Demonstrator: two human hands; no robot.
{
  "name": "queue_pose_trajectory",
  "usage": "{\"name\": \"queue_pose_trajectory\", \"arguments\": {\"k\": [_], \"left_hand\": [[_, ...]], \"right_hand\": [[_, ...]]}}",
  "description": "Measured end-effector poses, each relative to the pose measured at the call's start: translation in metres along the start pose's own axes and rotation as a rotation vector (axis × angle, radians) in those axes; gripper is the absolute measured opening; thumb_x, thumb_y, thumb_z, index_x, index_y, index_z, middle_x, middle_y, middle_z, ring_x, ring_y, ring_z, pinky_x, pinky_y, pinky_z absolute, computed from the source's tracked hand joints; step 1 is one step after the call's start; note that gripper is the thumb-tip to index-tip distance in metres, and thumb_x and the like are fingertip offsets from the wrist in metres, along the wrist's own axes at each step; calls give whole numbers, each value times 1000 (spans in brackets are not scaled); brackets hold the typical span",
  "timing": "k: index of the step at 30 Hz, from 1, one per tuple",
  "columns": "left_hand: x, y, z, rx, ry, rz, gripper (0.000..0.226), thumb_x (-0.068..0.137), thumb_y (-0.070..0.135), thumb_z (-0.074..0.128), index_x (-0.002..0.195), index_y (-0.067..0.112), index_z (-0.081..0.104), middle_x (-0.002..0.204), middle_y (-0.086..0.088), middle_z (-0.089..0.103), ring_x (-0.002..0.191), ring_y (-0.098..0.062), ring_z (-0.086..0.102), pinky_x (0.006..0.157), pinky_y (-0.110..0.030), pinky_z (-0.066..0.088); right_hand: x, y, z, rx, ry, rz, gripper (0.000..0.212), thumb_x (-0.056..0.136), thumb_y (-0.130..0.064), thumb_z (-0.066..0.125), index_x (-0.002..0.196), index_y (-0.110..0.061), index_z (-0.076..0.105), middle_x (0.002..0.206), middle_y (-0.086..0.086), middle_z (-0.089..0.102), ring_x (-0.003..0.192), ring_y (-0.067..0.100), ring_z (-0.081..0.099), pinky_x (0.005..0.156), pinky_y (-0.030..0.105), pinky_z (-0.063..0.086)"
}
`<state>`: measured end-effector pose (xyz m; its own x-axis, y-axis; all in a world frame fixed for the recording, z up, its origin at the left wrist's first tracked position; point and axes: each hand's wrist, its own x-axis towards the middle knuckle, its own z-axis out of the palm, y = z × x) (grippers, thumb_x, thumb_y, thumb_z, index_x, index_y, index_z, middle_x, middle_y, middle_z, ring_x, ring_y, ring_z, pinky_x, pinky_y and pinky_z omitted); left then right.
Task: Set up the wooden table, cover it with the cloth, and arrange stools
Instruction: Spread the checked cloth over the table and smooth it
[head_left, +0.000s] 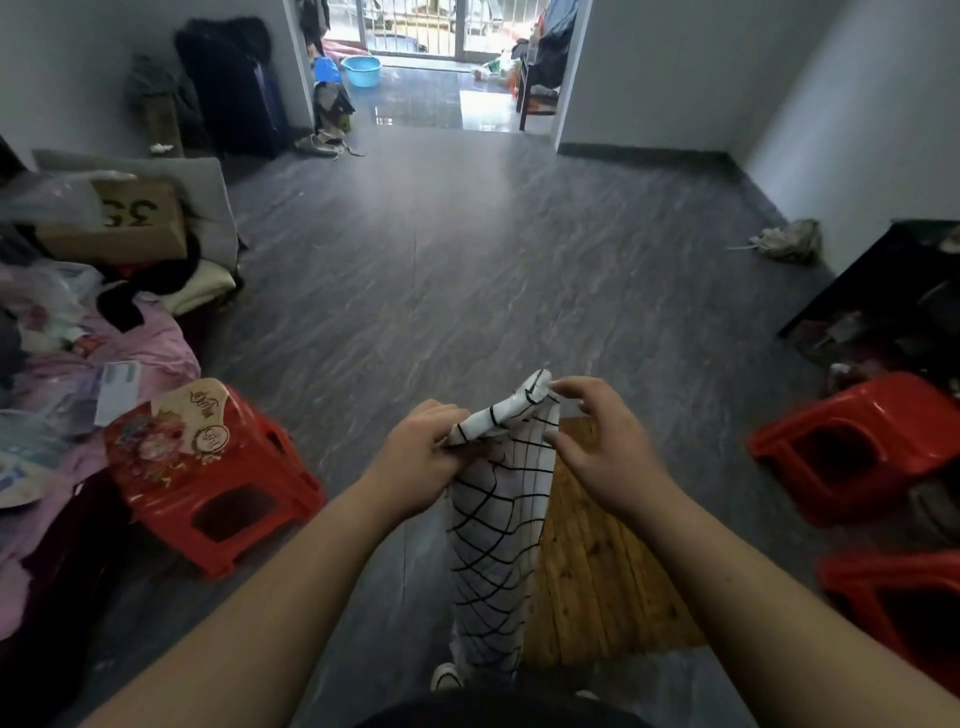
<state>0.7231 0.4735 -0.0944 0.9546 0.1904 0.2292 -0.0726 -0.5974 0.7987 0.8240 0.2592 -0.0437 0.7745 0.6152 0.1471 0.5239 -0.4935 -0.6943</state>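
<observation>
Grey streaked tile floor, left hand (421, 447) clenched round bunched top of white black-gridded cloth (493, 530), cloth hanging before left edge of brown wooden plank table (592, 561), right hand (602, 441) spread loose, fingertips at cloth top, 1 red plastic stool (208, 483) at left, 2 red stools (852, 441) at right.

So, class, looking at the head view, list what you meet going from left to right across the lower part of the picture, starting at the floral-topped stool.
Floral-topped red stool → left hand → checked cloth → right hand → farther plain red stool.
</observation>
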Motion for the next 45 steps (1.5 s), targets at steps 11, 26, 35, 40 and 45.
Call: {"name": "queue_pose_trajectory", "arguments": {"k": [11,26,35,40,45], "left_hand": [[-37,9,-12,-165,186,-20,17,87,44,65,76,31,66,81,10,63,81,-10,56,74,-20,42],[-68,-26,-53,-59,181,-113,18,82,58,69,93,44,70,91,25,67,88,-1,59,78,-15,42],[-54,-3,-96,60,-211,-418,101,74,33,86,153,43,23,147,15,37,133,-1,40,114,-26,33],[-18,38,-95,230,-190,-182,60,87,45,71,138,38,42,129,18,56,118,4,52,104,-25,42],[27,50,-75,480,-509,-240,40,91,50,63,120,30,44,105,10,65,90,-14,61,82,-35,49]], "right_hand": [[7,-12,36,78,-42,-186,27,81,-11,75,96,-27,58,137,-17,49,133,5,42,109,41,40],[45,-7,63,-154,-269,-106,29,80,-7,65,106,-19,66,95,-3,64,88,21,62,80,41,52],[36,-8,62,-284,-294,-78,15,85,-9,56,96,-18,60,93,-1,55,87,26,57,75,41,48],[34,-13,53,-403,-297,-157,15,90,-17,55,103,-20,62,98,1,58,91,29,60,74,44,50],[24,-8,41,-474,-192,-294,15,84,-13,62,98,-17,65,104,5,65,88,34,63,68,40,50]]}}
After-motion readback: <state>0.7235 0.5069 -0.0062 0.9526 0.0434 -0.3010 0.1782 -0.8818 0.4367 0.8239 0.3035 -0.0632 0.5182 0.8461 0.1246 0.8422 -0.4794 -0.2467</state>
